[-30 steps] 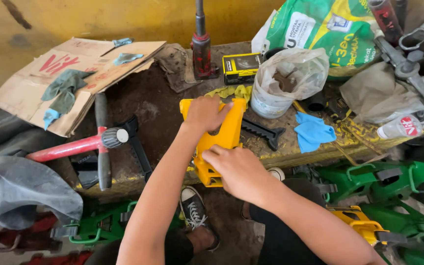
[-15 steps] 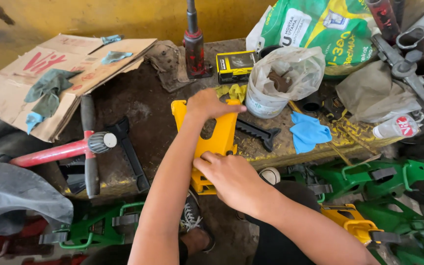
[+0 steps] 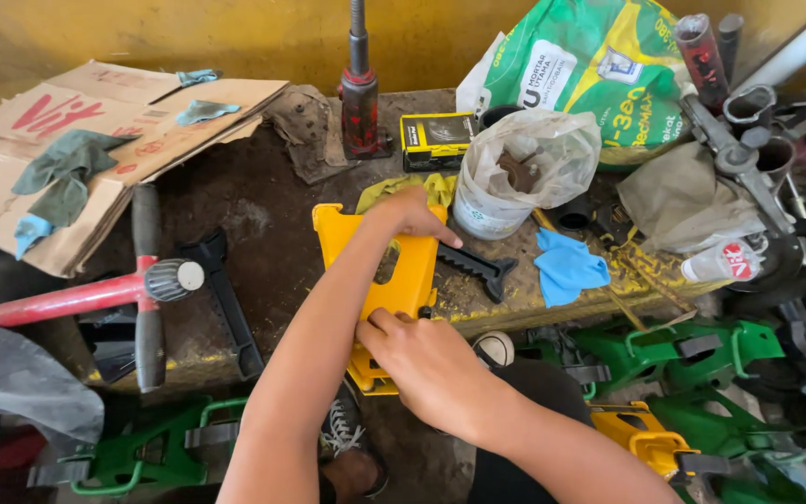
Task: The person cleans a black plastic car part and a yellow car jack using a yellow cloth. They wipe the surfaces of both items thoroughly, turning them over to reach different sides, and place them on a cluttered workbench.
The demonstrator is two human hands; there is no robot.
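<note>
A yellow metal bracket-like part [image 3: 401, 271] lies over the front edge of a dirty bench top [image 3: 263, 233]. My left hand [image 3: 409, 213] grips its far end, fingers curled over the top edge. My right hand [image 3: 426, 366] holds the near end, thumb and fingers pinched at a small black piece on the part's right side. A black toothed bar [image 3: 478, 268] lies just right of the yellow part. What sits under my right palm is hidden.
Flattened cardboard with rags [image 3: 95, 140] lies far left. A red jack [image 3: 361, 93], small yellow-black box [image 3: 435, 140], plastic-lined bucket [image 3: 515, 177], green sack [image 3: 599, 65] and blue cloth [image 3: 566, 266] crowd the back and right. A red-handled tool [image 3: 86, 294] lies left; green metal stands [image 3: 692, 359] sit below.
The view has shifted slightly, so the part sits more to the left. My left hand slid along the far end of the yellow part; my right hand stays on the near end.
</note>
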